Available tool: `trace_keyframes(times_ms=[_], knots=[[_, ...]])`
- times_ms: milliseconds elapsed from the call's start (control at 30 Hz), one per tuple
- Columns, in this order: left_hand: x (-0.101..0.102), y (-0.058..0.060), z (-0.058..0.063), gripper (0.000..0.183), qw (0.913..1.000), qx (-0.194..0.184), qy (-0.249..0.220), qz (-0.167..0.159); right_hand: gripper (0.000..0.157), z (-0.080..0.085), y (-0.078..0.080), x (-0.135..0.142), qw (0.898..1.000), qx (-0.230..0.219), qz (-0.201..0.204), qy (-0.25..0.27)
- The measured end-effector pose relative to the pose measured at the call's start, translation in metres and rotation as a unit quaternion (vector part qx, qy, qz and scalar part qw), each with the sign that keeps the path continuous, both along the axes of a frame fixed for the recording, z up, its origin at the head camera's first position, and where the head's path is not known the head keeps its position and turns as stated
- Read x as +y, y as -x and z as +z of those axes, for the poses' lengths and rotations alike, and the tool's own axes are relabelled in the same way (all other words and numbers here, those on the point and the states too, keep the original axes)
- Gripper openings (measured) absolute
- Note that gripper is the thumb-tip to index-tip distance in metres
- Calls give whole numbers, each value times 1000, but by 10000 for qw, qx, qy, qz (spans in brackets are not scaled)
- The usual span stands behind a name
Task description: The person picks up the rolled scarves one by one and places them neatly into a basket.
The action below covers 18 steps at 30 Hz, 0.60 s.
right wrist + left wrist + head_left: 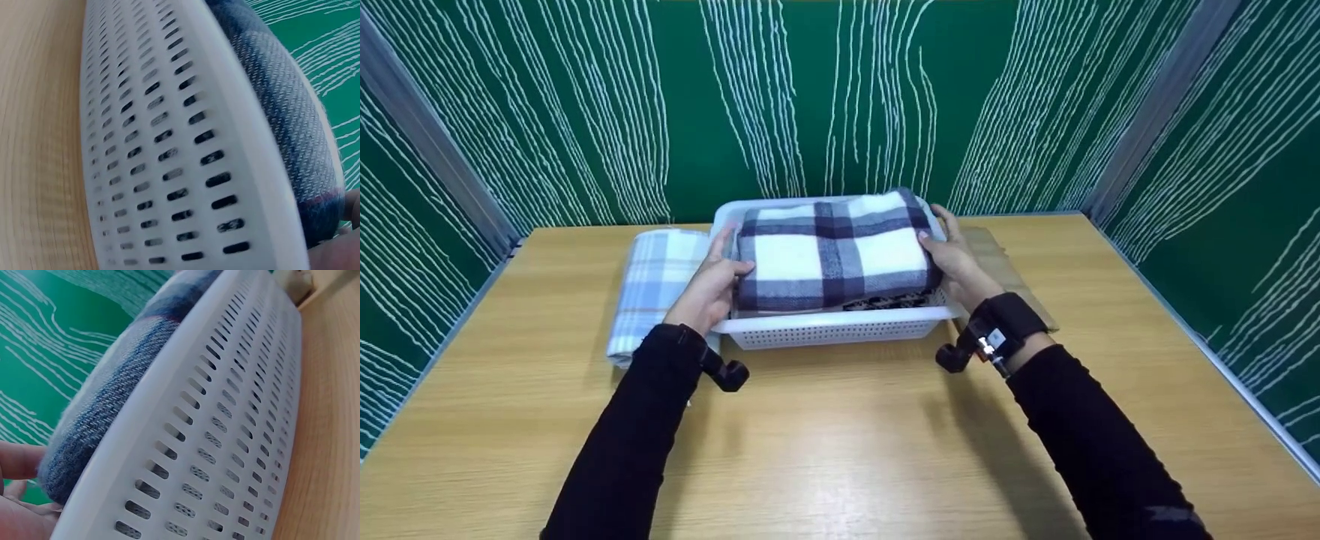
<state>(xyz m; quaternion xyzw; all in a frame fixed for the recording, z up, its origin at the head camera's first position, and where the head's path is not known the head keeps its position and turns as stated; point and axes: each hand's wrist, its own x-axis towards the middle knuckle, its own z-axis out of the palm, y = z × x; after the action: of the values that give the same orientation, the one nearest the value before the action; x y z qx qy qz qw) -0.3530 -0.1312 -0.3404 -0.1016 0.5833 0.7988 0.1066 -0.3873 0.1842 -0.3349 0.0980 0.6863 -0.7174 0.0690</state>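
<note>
A folded fleece blanket (840, 251) in dark purple, grey and white checks lies over the opening of a white perforated plastic basket (840, 330). My left hand (711, 289) grips the blanket's left end, with the thumb on top. At the right end my right hand (960, 262) holds it the same way, thumb over the upper face. Both wrist views show the blanket's edge (107, 405) bulging above the basket rim (253, 135). Below its front right corner, a black patterned cloth (889, 301) shows inside the basket; the rest is hidden.
Left of the basket lies a folded light-blue plaid cloth (649, 285). A flat tan item (1005, 274) lies at the right, partly behind my right hand. The wooden table (840, 442) meets green panels (982, 45) with white streaks at the back and sides.
</note>
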Motion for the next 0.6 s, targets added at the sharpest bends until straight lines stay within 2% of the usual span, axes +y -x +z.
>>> trace_keyframes(times_ms=[167, 433, 600], knots=[[2, 0, -1, 58, 9997, 62, 173, -164, 43, -3, -1, -1, 9974, 240, 167, -654], [4, 0, 0, 55, 9991, -100, 396, -141, 44, -4, -1, -4, 9900, 235, 356, -1346], [7, 1, -1, 57, 9976, -240, 642, -56, 44, -7, -1, -7, 9873, 233, 441, -1505]])
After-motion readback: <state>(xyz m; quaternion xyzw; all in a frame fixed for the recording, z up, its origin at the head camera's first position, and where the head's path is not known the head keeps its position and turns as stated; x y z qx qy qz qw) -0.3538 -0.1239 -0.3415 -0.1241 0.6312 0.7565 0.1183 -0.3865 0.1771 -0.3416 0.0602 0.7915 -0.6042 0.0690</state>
